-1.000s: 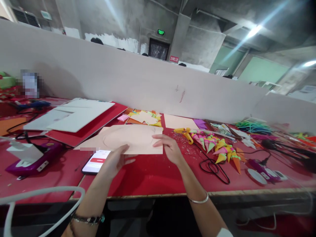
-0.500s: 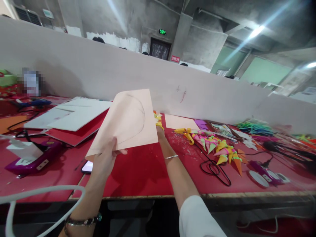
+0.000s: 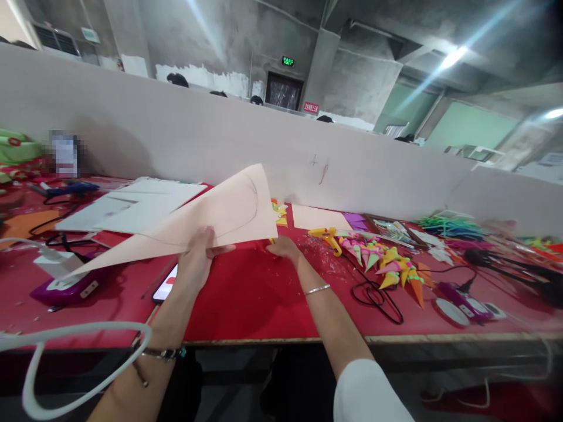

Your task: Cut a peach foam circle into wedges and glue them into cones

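My left hand (image 3: 201,258) grips a large peach-coloured sheet (image 3: 220,211) by its lower edge, thumb on the face towards me. The sheet is raised above the table and bent, and a curved pencil line runs over its right part. Close to the sheet's lower right corner is my right hand (image 3: 285,249), its fingers closed and partly turned away. A bit of yellow shows at its fingertips, but I cannot make out what it is. Behind the sheet's right edge, a yellow piece (image 3: 280,215) is partly hidden.
Another peach sheet (image 3: 319,218) lies by the partition (image 3: 197,135). To the right are a yellow glue gun (image 3: 326,234), several small coloured cones (image 3: 391,264) and a black cable (image 3: 378,299). A phone (image 3: 165,287), white boards (image 3: 145,205) and a purple power strip (image 3: 65,288) are left.
The peach sheet has tipped down, its left end swinging out over the power strip. My right hand has come lower and out from behind the sheet's edge.
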Motion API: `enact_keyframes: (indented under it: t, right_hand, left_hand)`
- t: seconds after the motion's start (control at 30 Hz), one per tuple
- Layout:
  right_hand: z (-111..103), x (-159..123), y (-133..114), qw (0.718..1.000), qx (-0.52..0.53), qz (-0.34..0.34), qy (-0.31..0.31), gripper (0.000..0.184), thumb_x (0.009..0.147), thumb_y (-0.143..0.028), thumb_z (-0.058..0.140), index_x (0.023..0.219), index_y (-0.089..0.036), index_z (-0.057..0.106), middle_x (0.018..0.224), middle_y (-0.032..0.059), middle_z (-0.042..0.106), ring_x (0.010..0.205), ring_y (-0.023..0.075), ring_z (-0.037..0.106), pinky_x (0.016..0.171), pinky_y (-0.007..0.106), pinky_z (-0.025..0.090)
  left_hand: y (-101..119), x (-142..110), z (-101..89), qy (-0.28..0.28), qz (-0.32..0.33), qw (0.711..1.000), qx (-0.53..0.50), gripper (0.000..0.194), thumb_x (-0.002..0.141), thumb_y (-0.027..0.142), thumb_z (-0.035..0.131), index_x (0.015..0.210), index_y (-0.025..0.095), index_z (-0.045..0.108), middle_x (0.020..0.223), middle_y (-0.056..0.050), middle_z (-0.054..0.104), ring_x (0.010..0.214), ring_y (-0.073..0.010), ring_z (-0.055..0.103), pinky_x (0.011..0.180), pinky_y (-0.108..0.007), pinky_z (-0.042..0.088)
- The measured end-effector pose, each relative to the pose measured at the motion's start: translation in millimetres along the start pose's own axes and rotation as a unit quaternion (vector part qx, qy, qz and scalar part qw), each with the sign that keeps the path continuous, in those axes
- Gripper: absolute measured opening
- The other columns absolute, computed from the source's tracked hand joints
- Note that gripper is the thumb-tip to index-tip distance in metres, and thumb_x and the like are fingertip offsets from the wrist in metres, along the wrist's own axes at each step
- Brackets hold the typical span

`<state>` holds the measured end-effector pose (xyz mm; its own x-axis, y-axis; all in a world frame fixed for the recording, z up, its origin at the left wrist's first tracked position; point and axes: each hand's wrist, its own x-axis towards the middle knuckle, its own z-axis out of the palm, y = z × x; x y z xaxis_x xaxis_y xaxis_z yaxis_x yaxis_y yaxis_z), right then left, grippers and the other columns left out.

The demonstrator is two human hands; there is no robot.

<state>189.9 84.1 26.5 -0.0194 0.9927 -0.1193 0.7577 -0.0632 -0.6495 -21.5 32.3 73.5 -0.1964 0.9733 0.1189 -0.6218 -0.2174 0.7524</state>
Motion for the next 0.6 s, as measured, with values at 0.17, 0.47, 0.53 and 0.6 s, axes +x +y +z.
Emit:
enact_keyframes:
  t: [0.17, 0.47, 0.53, 0.6]
  right_hand:
    - [-3.0, -54.0, -10.9, 0.975, 0.22, 0.006, -0.014, 0.022, 0.083, -0.025, 0.038, 0.074, -0.013, 0.054, 0.065, 0.0022, 0.055, 0.049, 0.0079, 0.047, 0.047, 0.022, 0.041]
    - [42.3, -136.3, -28.9, 0.815, 0.578, -0.04, 0.017, 0.031, 0.053, -0.016, 0.06, 0.078, -0.021, 0.042, 0.06, -0.0068, 0.044, 0.047, 0.0071, 0.042, 0.043, 0.02, 0.039]
    - [48.4, -135.5, -21.9, 0.812, 0.58, -0.032, 0.051, 0.026, 0.056, -0.018, 0.061, 0.072, -0.021, 0.041, 0.057, -0.008, 0.041, 0.046, 0.0059, 0.041, 0.048, 0.022, 0.042]
    - [49.2, -134.9, -14.5, 0.83, 0.553, -0.038, 0.064, 0.023, 0.062, -0.024, 0.062, 0.07, -0.02, 0.041, 0.059, -0.0066, 0.043, 0.05, 0.0071, 0.046, 0.055, 0.024, 0.045]
  left_hand:
    - [8.6, 8.5, 23.7, -0.069, 0.02, 0.997, -0.003, 0.016, 0.058, 0.023, 0.068, 0.057, 0.015, 0.054, 0.058, 0.007, 0.046, 0.052, -0.0074, 0.054, 0.052, -0.022, 0.053]
    - [1.0, 9.8, 37.3, -0.12, 0.003, 0.993, -0.002, 0.02, 0.061, 0.031, 0.065, 0.066, 0.019, 0.05, 0.055, 0.008, 0.047, 0.054, -0.0149, 0.063, 0.048, -0.024, 0.05]
    - [-6.0, 8.6, 36.3, -0.127, -0.015, 0.992, 0.009, 0.023, 0.063, 0.034, 0.064, 0.067, 0.019, 0.049, 0.053, 0.008, 0.048, 0.06, -0.0174, 0.064, 0.05, -0.024, 0.049]
    - [-14.5, 8.0, 36.3, -0.126, -0.028, 0.991, 0.024, 0.025, 0.065, 0.037, 0.063, 0.066, 0.018, 0.048, 0.051, 0.007, 0.047, 0.066, -0.0192, 0.065, 0.055, -0.024, 0.049]
